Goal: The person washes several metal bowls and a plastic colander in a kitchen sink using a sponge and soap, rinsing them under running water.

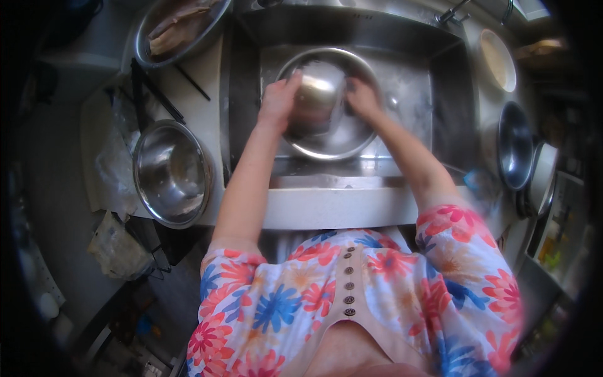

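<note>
Both hands are over the sink, on either side of a shiny metal bowl [314, 94]. It is tilted, and motion blurs its outline. My left hand [278, 102] is closed on its left side, the thumb along the edge. On the right side, the fingers of my right hand [362, 99] curl against the bowl, partly smeared. Beneath lies a wide steel basin [339, 151], its round rim showing around the held bowl. The basin rests on the bottom of the sink [408, 113].
Left of the sink stands another steel bowl [171, 173], with a clear plastic bag [113, 166] beside it. Farther back is a metal basin [147, 53] holding pale food. A faucet [453, 12] rises at the back right. Along the right counter are a pale bowl [498, 61] and a dark pan [515, 146].
</note>
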The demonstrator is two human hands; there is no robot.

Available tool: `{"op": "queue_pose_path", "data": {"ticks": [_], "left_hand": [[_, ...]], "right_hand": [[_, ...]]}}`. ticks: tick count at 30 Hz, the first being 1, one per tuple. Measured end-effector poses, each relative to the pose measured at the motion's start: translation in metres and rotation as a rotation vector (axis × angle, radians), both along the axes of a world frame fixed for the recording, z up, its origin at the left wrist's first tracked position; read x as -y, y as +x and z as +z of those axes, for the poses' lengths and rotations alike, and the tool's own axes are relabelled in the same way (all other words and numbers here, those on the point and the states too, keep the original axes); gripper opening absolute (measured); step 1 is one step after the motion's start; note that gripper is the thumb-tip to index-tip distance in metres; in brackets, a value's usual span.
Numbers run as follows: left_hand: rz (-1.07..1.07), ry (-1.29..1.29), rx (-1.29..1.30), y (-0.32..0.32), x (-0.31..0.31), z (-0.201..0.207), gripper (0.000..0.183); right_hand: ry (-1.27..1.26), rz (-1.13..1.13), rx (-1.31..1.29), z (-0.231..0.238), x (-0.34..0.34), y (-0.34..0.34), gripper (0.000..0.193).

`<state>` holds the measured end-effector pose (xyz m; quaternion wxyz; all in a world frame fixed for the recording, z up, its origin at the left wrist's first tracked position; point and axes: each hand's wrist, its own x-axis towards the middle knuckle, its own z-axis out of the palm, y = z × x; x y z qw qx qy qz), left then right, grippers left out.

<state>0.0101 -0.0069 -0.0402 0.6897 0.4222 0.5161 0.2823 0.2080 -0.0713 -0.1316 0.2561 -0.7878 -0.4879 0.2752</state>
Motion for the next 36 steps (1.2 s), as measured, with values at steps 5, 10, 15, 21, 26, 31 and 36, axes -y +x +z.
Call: {"op": "queue_pose_path", "data": {"ticks": [5, 10, 15, 21, 26, 31, 36], "left_hand": [[0.165, -0.09, 0.203, -0.01, -0.011, 0.012, 0.04], [0.189, -0.015, 0.134, 0.007, 0.002, 0.009, 0.038], [0.152, 0.086, -0.06, 0.007, 0.007, -0.002, 0.051], [0.068, 0.233, -0.335, 0.025, 0.011, -0.01, 0.061], [0.037, 0.391, -0.476, 0.019, 0.017, 0.01, 0.059], [0.064, 0.461, -0.523, 0.01, 0.019, 0.005, 0.06], [0.058, 0.541, -0.493, 0.024, 0.017, 0.007, 0.048]], "right_hand": [[0.04, 0.804, 0.546, 0.02, 0.04, -0.054, 0.035], [-0.086, 0.524, 0.521, 0.012, 0.008, -0.01, 0.03], [-0.027, -0.156, -0.618, 0.099, -0.022, 0.01, 0.027], [0.422, 0.6, 0.365, 0.117, 0.019, -0.07, 0.047], [0.001, 0.33, 0.048, 0.078, -0.064, 0.012, 0.032], [0.476, 0.305, 0.616, 0.089, -0.018, -0.071, 0.035], [-0.081, 0.24, 0.207, 0.088, -0.07, -0.016, 0.033]]}}
